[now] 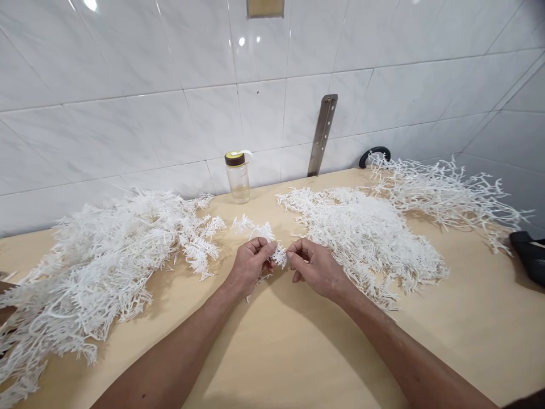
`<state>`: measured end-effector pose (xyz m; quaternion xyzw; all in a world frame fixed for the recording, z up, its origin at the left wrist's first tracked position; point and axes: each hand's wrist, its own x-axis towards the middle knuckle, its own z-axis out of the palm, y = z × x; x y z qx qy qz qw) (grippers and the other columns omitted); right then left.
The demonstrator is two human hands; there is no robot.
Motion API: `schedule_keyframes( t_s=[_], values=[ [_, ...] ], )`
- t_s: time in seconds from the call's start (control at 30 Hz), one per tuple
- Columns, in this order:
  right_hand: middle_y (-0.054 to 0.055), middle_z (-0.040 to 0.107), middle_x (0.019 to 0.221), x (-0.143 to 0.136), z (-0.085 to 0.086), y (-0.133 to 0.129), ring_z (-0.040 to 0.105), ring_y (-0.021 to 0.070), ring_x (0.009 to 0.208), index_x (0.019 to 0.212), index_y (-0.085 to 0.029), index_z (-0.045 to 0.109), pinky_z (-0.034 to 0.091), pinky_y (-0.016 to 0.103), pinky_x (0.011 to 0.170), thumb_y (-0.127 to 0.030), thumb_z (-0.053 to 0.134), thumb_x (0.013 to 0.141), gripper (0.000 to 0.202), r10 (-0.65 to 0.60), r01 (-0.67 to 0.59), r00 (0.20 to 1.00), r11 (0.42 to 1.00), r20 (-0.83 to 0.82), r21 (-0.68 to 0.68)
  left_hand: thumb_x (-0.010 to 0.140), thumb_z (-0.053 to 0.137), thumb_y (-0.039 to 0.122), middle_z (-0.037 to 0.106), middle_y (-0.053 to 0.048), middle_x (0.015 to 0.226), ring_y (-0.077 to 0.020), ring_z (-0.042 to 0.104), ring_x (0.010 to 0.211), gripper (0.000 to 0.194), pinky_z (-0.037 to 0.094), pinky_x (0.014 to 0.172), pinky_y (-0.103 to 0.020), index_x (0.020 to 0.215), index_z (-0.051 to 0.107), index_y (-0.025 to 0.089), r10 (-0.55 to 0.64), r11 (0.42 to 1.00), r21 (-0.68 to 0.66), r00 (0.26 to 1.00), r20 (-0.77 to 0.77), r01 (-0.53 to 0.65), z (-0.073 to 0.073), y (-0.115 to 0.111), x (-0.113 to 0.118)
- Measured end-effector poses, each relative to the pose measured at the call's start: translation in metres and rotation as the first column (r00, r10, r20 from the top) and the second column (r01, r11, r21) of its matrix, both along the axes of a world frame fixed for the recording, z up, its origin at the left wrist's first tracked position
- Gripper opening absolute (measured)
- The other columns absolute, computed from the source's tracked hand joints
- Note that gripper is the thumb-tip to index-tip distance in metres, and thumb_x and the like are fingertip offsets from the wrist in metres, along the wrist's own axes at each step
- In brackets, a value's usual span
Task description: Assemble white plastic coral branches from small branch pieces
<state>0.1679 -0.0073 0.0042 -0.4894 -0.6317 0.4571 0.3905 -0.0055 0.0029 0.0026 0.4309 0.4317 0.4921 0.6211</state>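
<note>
Near the middle of the table, my left hand (251, 264) pinches a small white branched sprig (279, 255) between thumb and fingers. Just right of it, my right hand (313, 267) has its thumb and index finger pressed together at the sprig's right side; whether anything is between them is too small to tell. More white sprigs (242, 224) lie beyond my left hand. A large heap of white branched pieces (114, 255) spreads over the left side, and a second pile (366, 238) lies right of my right hand.
A clear bottle with a dark and yellow lid (238, 179) stands by the tiled wall. A metal strip (322, 136) leans on the wall. Looser white branches (443, 193) lie at the back right, near a black curved object (374, 154). Another black object (529, 258) sits at the right edge.
</note>
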Motion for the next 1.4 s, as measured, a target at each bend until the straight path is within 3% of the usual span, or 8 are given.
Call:
schedule_keyframes(
  t_s=[0.17,0.47,0.73,0.87,1.2,1.3,1.4],
  values=[
    [-0.002,0.064,0.077,0.001,-0.005,0.001,0.064,0.0108,0.048,0.096,-0.018,0.059,0.053,0.024,0.051,-0.023,0.052,0.082,0.017,-0.044,0.044,0.999,0.999,-0.017,-0.011,0.067,0.081,0.048,0.055,0.004,0.055,-0.0068,0.053,0.046,0.041,0.042,0.045,-0.017,0.069,0.055,0.017,0.021,1.000,-0.014,0.999,0.046,-0.021,-0.002,0.001,0.000],
    [-0.001,0.062,0.074,-0.004,0.007,-0.004,0.061,0.0109,0.053,0.086,-0.019,0.063,0.054,0.023,0.050,-0.039,0.058,0.084,0.021,-0.003,0.004,0.999,1.000,-0.040,0.031,0.064,0.083,0.046,0.054,0.005,0.056,-0.0066,0.051,0.046,0.040,0.045,0.047,-0.019,0.068,0.056,0.017,0.020,1.000,0.006,0.999,0.032,-0.020,-0.001,0.000,0.000],
    [-0.003,0.065,0.070,-0.001,0.000,-0.001,0.064,0.0116,0.045,0.081,-0.020,0.063,0.049,0.021,0.047,-0.028,0.055,0.081,0.011,-0.092,0.084,0.984,0.995,0.155,0.061,0.062,0.084,0.046,0.055,0.004,0.055,-0.0062,0.051,0.046,0.042,0.042,0.047,-0.018,0.066,0.055,0.016,0.009,1.000,-0.003,1.000,-0.010,-0.009,0.004,-0.004,0.003],
    [-0.003,0.063,0.063,-0.005,-0.003,0.000,0.065,0.0126,0.042,0.073,-0.019,0.059,0.044,0.019,0.040,-0.021,0.053,0.077,0.007,-0.083,0.092,0.974,0.995,0.213,-0.034,0.063,0.083,0.045,0.057,0.003,0.054,-0.0066,0.050,0.045,0.041,0.038,0.045,-0.018,0.067,0.054,0.017,-0.015,1.000,-0.027,1.000,-0.026,0.014,0.003,-0.008,0.005],
    [-0.002,0.066,0.053,-0.011,-0.007,0.008,0.068,0.0169,0.044,0.074,-0.017,0.056,0.052,0.020,0.042,-0.014,0.054,0.072,0.005,-0.118,0.136,0.990,0.945,0.077,-0.299,0.065,0.082,0.041,0.057,0.004,0.052,-0.0069,0.050,0.046,0.040,0.039,0.048,-0.018,0.067,0.051,0.017,0.007,1.000,-0.011,1.000,0.026,-0.007,-0.001,-0.011,0.009],
    [-0.001,0.067,0.054,-0.010,-0.006,0.007,0.068,0.0167,0.045,0.075,-0.017,0.057,0.049,0.019,0.040,-0.013,0.053,0.073,0.006,-0.106,0.121,0.992,0.938,0.062,-0.324,0.065,0.083,0.038,0.056,0.004,0.053,-0.0072,0.051,0.047,0.039,0.040,0.049,-0.019,0.066,0.050,0.017,0.005,1.000,-0.013,1.000,0.028,-0.005,0.000,-0.012,0.010],
    [-0.001,0.066,0.053,-0.010,-0.007,0.005,0.067,0.0164,0.043,0.079,-0.018,0.058,0.050,0.020,0.040,-0.015,0.054,0.074,0.007,-0.131,0.155,0.985,0.961,0.114,-0.229,0.065,0.083,0.038,0.056,0.004,0.053,-0.0072,0.050,0.047,0.038,0.040,0.049,-0.019,0.066,0.051,0.017,-0.002,1.000,-0.008,1.000,0.019,0.002,0.000,-0.012,0.011]
  ],
)
